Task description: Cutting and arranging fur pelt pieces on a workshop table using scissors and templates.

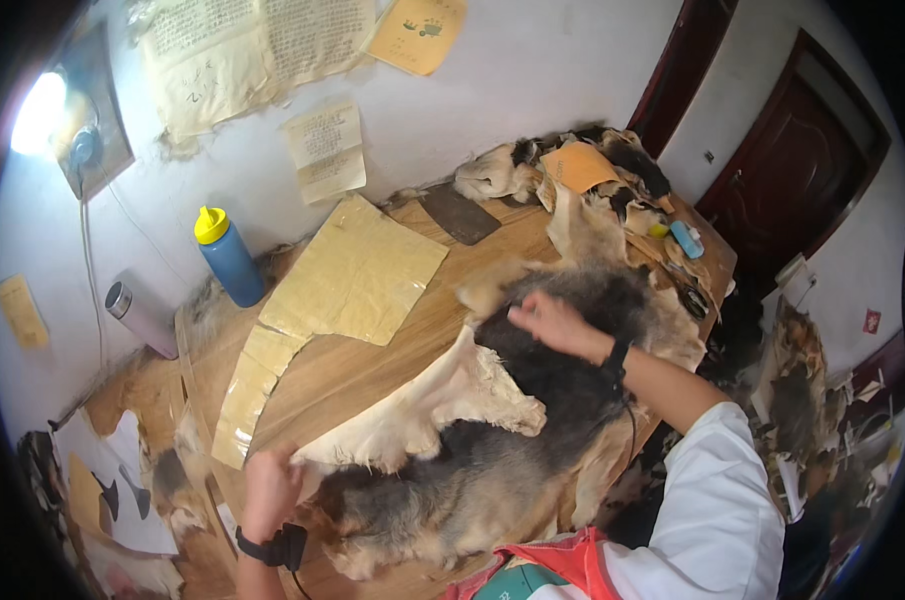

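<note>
A large animal pelt (472, 465) with dark grey, black and tan fur lies across the wooden table in front of me. One long edge is folded over, showing its pale skin side (412, 410). My left hand (271, 488) is closed on the pelt's left end, where the pale fold begins. Over the dark fur near the far end is my right hand (557, 324), its fingers curled together. Whether they pinch some fur or a small thing I cannot make out. Beyond the fold lies a yellowish tape-covered pattern sheet (357, 270), with a narrow curved piece (252, 395) at its lower left.
A blue bottle with a yellow lid (232, 260) and a pinkish flask (142, 320) stand by the wall. A dark flat plate (459, 215) lies at the back. Fur scraps (502, 172), an orange paper (579, 167) and a light-blue object (686, 239) crowd the far right corner.
</note>
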`<state>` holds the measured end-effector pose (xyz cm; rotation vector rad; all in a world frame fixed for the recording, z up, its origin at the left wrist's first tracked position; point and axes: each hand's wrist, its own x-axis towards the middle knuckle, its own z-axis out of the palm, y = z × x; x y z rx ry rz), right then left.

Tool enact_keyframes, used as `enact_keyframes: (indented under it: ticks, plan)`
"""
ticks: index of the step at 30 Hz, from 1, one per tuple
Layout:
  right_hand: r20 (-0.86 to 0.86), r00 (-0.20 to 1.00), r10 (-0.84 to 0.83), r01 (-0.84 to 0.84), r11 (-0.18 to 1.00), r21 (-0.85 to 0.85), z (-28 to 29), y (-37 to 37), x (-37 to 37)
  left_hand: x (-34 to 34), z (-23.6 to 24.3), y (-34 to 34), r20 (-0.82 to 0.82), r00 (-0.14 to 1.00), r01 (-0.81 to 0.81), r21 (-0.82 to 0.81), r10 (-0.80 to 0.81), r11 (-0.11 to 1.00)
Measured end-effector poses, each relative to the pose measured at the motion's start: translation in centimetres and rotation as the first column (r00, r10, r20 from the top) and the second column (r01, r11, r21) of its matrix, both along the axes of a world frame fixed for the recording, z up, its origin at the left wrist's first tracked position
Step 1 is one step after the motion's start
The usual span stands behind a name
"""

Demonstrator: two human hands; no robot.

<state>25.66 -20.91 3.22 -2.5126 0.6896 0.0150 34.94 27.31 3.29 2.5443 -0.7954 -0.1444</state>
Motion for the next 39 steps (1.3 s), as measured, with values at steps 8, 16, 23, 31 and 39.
enact_keyframes:
  ticks: [8,16,23,31,39]
  plan:
    - [-0.236,0.936,0.26,0.008,0.654,0.756,-1.1,8.2,-1.9,0.4,-0.6,0.9,-0.112,0.967,-0.244,-0.166,0.227,0.956]
    - [0.381,0.83,0.407,-0.531,0.786,0.317,3.8,4.4,2.6,-6.4,2.5,-1.1,0.348,0.916,-0.222,0.028,0.198,0.975]
    - [-0.276,0.874,0.401,-0.479,0.811,-0.337,-3.3,3.4,-17.5,-14.6,-2.6,-0.4,-0.058,0.997,0.052,0.077,-0.047,0.996]
    - [-0.189,0.947,-0.26,0.159,0.889,-0.429,-4.6,-8.3,-28.3,-16.0,-4.2,1.2,-0.057,0.998,-0.027,0.1,0.033,0.995]
    - [-0.004,0.787,-0.616,0.582,0.746,-0.323,-3.8,-17.7,-27.8,-20.8,-1.1,0.9,-0.178,0.96,-0.251,-0.189,0.218,0.95]
